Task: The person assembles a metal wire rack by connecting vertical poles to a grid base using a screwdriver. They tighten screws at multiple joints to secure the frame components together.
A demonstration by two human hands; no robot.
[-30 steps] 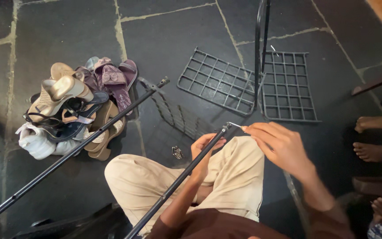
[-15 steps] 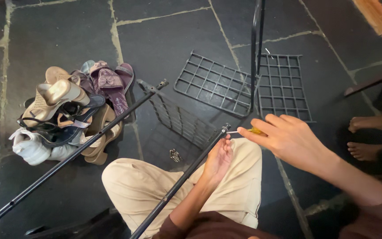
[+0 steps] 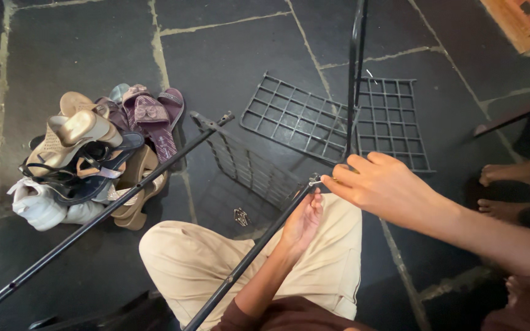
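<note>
Steadying the black rod [image 3: 246,263] across the lap, the left hand [image 3: 302,222] cups its top end, fingers curled loosely around it, so the right hand [image 3: 383,184] can pinch a small screw [image 3: 315,181] at that tip. Grid panels [image 3: 332,119] lie just beyond the rod; shoes [image 3: 87,159] are piled off to its left.

The left hand [image 3: 302,222] slid from the knee up along the rod [image 3: 249,262] toward its tip, while the right hand [image 3: 383,186] shifted rightward, pinching a screw [image 3: 315,182] there.
</note>
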